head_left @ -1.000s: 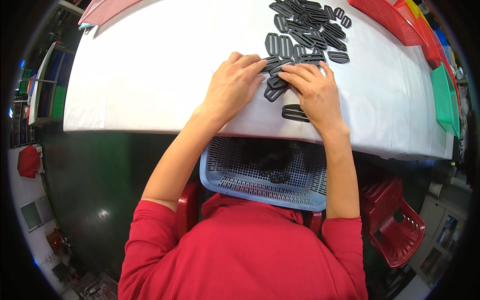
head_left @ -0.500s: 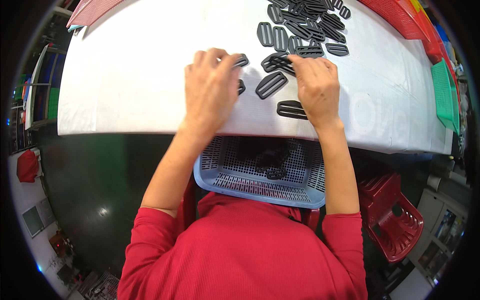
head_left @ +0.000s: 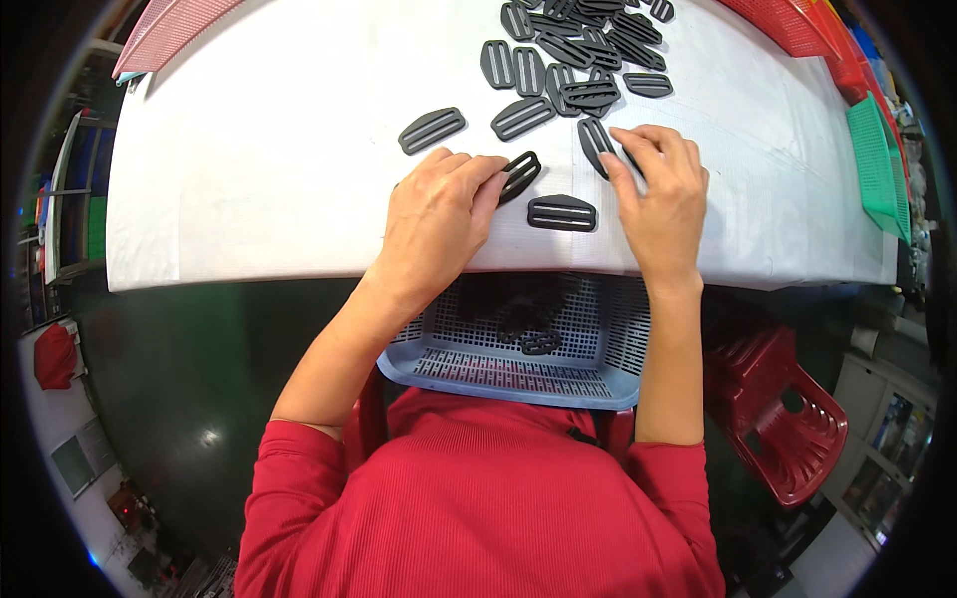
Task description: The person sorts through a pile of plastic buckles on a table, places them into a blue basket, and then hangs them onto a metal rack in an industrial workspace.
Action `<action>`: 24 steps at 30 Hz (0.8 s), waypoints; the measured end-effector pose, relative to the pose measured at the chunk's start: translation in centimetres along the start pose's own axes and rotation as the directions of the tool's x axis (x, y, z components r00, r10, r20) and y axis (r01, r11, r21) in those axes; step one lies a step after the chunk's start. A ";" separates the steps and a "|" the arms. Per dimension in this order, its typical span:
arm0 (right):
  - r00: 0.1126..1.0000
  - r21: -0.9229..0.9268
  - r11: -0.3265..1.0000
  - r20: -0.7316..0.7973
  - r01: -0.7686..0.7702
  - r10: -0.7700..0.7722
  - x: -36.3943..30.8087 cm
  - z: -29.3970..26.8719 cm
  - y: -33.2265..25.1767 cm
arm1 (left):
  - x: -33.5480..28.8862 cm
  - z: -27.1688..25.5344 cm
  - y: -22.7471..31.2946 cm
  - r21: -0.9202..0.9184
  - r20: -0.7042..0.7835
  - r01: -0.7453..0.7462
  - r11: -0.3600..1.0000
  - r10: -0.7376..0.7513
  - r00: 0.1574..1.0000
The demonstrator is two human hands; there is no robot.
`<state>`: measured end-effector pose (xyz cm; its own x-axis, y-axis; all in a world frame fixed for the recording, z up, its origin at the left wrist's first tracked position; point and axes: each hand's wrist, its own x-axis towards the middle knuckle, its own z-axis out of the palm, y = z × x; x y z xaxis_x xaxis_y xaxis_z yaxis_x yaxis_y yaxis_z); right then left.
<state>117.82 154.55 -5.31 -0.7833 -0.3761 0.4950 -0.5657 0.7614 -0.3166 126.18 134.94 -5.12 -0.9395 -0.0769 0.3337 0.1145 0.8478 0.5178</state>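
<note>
Between the thumb and fingers of my left hand (head_left: 444,214) is one end of a black tri-glide buckle (head_left: 520,176), tilted on the white table. My right hand (head_left: 666,194) is curled over the table, its thumb against an upright-lying black buckle (head_left: 592,148). A dark piece shows in the gap between that thumb and forefinger, mostly hidden. Loose buckles lie near my hands: one at the left (head_left: 432,130), another in the middle (head_left: 523,118), a third nearer the edge (head_left: 561,213). Beyond them is a heap of similar buckles (head_left: 588,45).
A blue perforated basket (head_left: 508,387) rests by my lap under the table edge, with black pieces in it. Red baskets (head_left: 174,35) (head_left: 783,25) stand at the far corners, a green one (head_left: 879,169) at the right edge. A dark red plastic stool (head_left: 783,419) stands at the right.
My left hand has come down and right, onto a buckle. My right hand has drawn toward me and right, with a buckle now apart from the overlapping ones. The whole view has shifted slightly.
</note>
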 end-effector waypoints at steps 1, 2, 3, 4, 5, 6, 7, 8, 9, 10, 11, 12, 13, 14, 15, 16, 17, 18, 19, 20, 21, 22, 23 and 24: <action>1.000 -0.002 1.000 -0.003 0.031 -0.031 0.0 0.4 -0.2 | 0.1 -0.1 0.0 0.031 0.027 0.011 0.999 -0.012 1.000; 0.999 0.012 0.999 -0.017 0.041 -0.040 -0.1 0.9 -0.2 | 0.4 -0.1 0.0 0.036 0.025 0.011 0.999 -0.012 1.000; 0.999 0.016 0.999 -0.020 0.042 -0.041 -0.3 1.2 0.0 | 0.9 0.0 0.0 0.116 -0.048 -0.053 0.992 0.059 0.997; 0.998 0.019 0.999 -0.037 0.050 -0.049 -0.5 1.5 0.2 | 1.6 0.3 0.0 0.199 -0.114 -0.111 0.974 0.135 0.984; 0.997 0.024 0.998 -0.052 0.060 -0.059 -0.6 1.8 0.3 | 2.1 0.8 -0.2 0.205 -0.115 -0.108 0.973 0.134 0.984; 0.997 0.029 0.997 -0.054 0.066 -0.064 -0.7 2.0 0.3 | 2.6 1.4 -0.5 0.194 -0.105 -0.114 0.974 0.136 0.985; 0.995 0.032 0.997 -0.074 0.065 -0.063 -0.9 2.2 0.2 | 3.0 2.0 -0.9 0.184 -0.096 -0.120 0.976 0.140 0.986; 0.994 0.029 0.998 -0.096 0.060 -0.057 -1.0 2.2 0.2 | 3.4 2.4 -1.0 0.206 -0.080 -0.142 0.968 0.161 0.984; 0.993 0.029 0.998 -0.100 0.060 -0.057 -1.0 2.3 0.2 | 3.6 2.5 -1.1 0.207 -0.082 -0.145 0.967 0.165 0.983; 0.991 0.030 0.997 -0.109 0.076 -0.073 -1.0 2.3 0.2 | 3.7 2.5 -1.2 0.209 -0.075 -0.145 0.967 0.164 0.984; 0.989 0.031 0.995 -0.119 0.092 -0.087 -1.0 2.3 0.2 | 3.9 2.6 -1.3 0.210 -0.067 -0.148 0.966 0.165 0.984; 0.988 0.031 0.995 -0.125 0.092 -0.087 -0.9 2.2 0.1 | 3.9 2.6 -1.5 0.213 -0.069 -0.152 0.965 0.170 0.983; 0.987 0.036 0.993 -0.122 0.113 -0.108 -0.9 2.1 -0.1 | 3.6 2.4 -1.7 0.245 -0.057 -0.165 0.955 0.185 0.981; 0.985 0.040 0.990 -0.117 0.133 -0.127 -0.9 2.0 -0.1 | 3.4 2.2 -1.7 0.274 -0.044 -0.179 0.945 0.198 0.979; 0.985 0.040 0.990 -0.119 0.132 -0.127 -0.9 2.0 0.0 | 3.2 1.8 -1.7 0.275 -0.044 -0.181 0.944 0.200 0.979; 0.980 0.069 0.982 -0.108 0.176 -0.168 -0.9 1.9 0.1 | 3.0 1.2 -1.5 0.248 -0.003 -0.169 0.954 0.175 0.985; 0.973 0.101 0.970 -0.098 0.220 -0.210 -0.9 1.8 0.1 | 3.0 0.7 -1.5 0.223 0.038 -0.154 0.962 0.150 0.988; 0.972 0.122 0.967 -0.098 0.224 -0.212 -0.9 1.8 0.0 | 3.3 0.3 -1.7 0.225 0.038 -0.157 0.962 0.152 0.988; 0.972 0.122 0.967 -0.100 0.222 -0.211 -0.8 1.8 0.1 | 4.0 0.1 -2.0 0.225 0.061 -0.156 0.962 0.146 0.987; 0.973 0.119 0.969 -0.106 0.218 -0.206 -0.8 1.8 0.0 | 4.7 -0.1 -2.3 0.229 0.081 -0.151 0.961 0.136 0.987; 0.972 0.117 0.969 -0.113 0.217 -0.204 -0.6 1.8 -0.2 | 5.4 0.0 -2.8 0.236 0.076 -0.150 0.960 0.136 0.988; 0.971 0.120 0.968 -0.118 0.221 -0.207 -0.6 1.8 -0.2 | 6.4 0.3 -3.4 0.226 -0.011 -0.159 0.961 0.166 0.986; 0.971 0.119 0.970 -0.136 0.212 -0.196 -0.7 1.9 -0.1 | 7.4 0.6 -4.0 0.215 -0.100 -0.174 0.961 0.198 0.975; 0.970 0.117 0.972 -0.154 0.206 -0.187 -0.7 1.9 -0.1 | 8.3 0.6 -4.2 0.245 -0.022 -0.152 0.958 0.162 0.987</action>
<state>117.96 153.75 -7.14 -0.6144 -0.4257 0.6643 -0.7408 0.6009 -0.3001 117.66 131.04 -5.03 -0.9013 0.0498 0.4303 0.1732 0.9519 0.2526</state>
